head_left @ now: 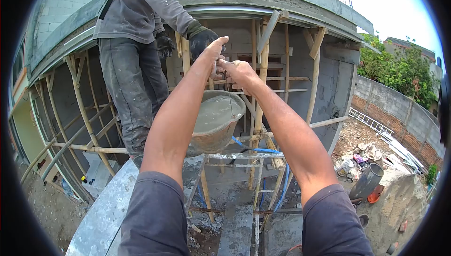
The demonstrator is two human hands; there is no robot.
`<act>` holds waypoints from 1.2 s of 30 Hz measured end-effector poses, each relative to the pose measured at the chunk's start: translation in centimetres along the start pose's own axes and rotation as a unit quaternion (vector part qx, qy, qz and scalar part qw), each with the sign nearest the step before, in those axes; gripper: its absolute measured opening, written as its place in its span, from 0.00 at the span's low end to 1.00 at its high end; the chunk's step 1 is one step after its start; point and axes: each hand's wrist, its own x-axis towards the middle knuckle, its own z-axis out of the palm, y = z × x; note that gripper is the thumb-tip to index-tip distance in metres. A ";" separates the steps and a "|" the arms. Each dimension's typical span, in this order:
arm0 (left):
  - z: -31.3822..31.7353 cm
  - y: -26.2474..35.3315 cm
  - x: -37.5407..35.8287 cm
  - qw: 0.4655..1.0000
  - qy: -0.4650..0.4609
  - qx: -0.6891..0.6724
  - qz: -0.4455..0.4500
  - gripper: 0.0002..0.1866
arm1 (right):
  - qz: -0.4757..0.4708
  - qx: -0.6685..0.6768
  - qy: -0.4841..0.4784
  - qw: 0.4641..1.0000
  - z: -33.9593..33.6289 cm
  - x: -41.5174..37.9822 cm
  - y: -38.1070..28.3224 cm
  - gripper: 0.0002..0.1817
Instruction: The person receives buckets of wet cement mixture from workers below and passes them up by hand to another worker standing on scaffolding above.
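Observation:
A bucket (215,129) full of wet grey mortar hangs by its wire handle in the middle of the view. Around the top of that handle my right hand (238,74) is closed. My left hand (215,59) is beside it, against the co-worker's dark glove (201,40); some of its fingers are closed at the handle and its thumb points up. Which fingers bear the handle is partly hidden. The co-worker's other gloved hand (164,45) hangs free near their hip.
The co-worker (134,68) stands at the left on a raised metal sheet (105,209). Bamboo poles (263,77) prop up a concrete ledge (282,0). Below are a scaffold frame (244,155) and a blue hose (285,188). A ladder (371,121) and a dark cylinder (367,181) lie right.

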 end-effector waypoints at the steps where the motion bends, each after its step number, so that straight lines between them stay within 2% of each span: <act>1: 0.1 0.1 0.4 1.000 0.026 -0.002 0.015 0.49 | -0.027 -0.060 0.039 0.997 -0.2 -0.6 0.8 0.28; 3: 0.6 -0.3 0.3 0.996 0.074 -0.010 0.041 0.50 | -0.031 -0.085 0.031 0.995 -1.8 -4.3 1.8 0.30; 4: 1.2 -0.6 -1.2 0.994 0.082 -0.023 0.074 0.52 | -0.063 -0.124 0.035 0.990 -2.9 -6.3 3.3 0.31; 7: 2.0 -1.8 -2.9 0.975 0.066 0.086 0.195 0.47 | -0.009 -0.164 0.046 0.985 -7.4 -15.1 7.5 0.29; 9: 4.0 -4.4 -5.0 0.948 0.070 0.112 0.290 0.44 | 0.076 -0.151 0.062 0.984 -10.7 -22.5 11.8 0.28; 11: 6.4 -8.3 -8.0 0.911 0.071 0.138 0.382 0.42 | 0.196 -0.023 0.132 0.971 -13.4 -31.6 18.2 0.23; 13: 8.6 -12.8 -12.0 0.910 -0.013 0.155 0.383 0.37 | 0.313 0.072 0.245 0.915 -14.7 -42.2 25.2 0.18; 15: 10.5 -19.1 -14.6 0.913 -0.117 0.145 0.363 0.34 | 0.412 0.077 0.328 0.847 -14.6 -54.5 31.9 0.14; 17: 12.2 -26.3 -17.4 0.937 -0.241 0.097 0.234 0.30 | 0.476 0.089 0.408 0.774 -11.3 -67.0 35.8 0.12; 20: 13.5 -40.1 -21.6 0.950 -0.292 0.104 0.043 0.29 | 0.572 0.086 0.491 0.651 -2.0 -86.9 39.5 0.12; 22: 12.7 -49.5 -25.0 0.933 -0.313 0.151 -0.092 0.28 | 0.675 0.072 0.436 0.591 5.8 -101.2 40.9 0.10; 23: 11.5 -54.5 -26.9 0.914 -0.329 0.187 -0.147 0.28 | 0.722 0.070 0.397 0.563 10.6 -106.4 39.2 0.09; 27: 4.6 -70.1 -34.8 0.809 -0.264 0.333 -0.406 0.30 | 0.710 0.309 0.516 0.366 21.4 -113.0 27.0 0.08; 30: -5.2 -84.7 -37.9 0.744 -0.240 0.434 -0.448 0.30 | 0.687 0.370 0.556 0.288 24.0 -113.9 24.3 0.08; 32: -6.3 -79.7 -40.0 0.708 -0.253 0.453 -0.479 0.30 | 0.669 0.407 0.581 0.222 26.5 -114.3 22.0 0.10; 33: -5.6 -77.4 -40.7 0.694 -0.260 0.458 -0.491 0.30 | 0.630 0.441 0.597 0.229 26.6 -114.6 22.9 0.10; 34: -6.1 -78.0 -40.6 0.707 -0.261 0.437 -0.491 0.29 | 0.682 0.371 0.586 0.233 24.9 -112.0 23.7 0.09; 35: -5.3 -77.2 -41.0 0.718 -0.273 0.442 -0.464 0.28 | 0.702 0.309 0.581 0.272 23.2 -109.5 24.1 0.07; 36: -3.2 -75.6 -41.1 0.728 -0.284 0.446 -0.436 0.28 | 0.695 0.285 0.595 0.286 20.9 -106.7 24.5 0.07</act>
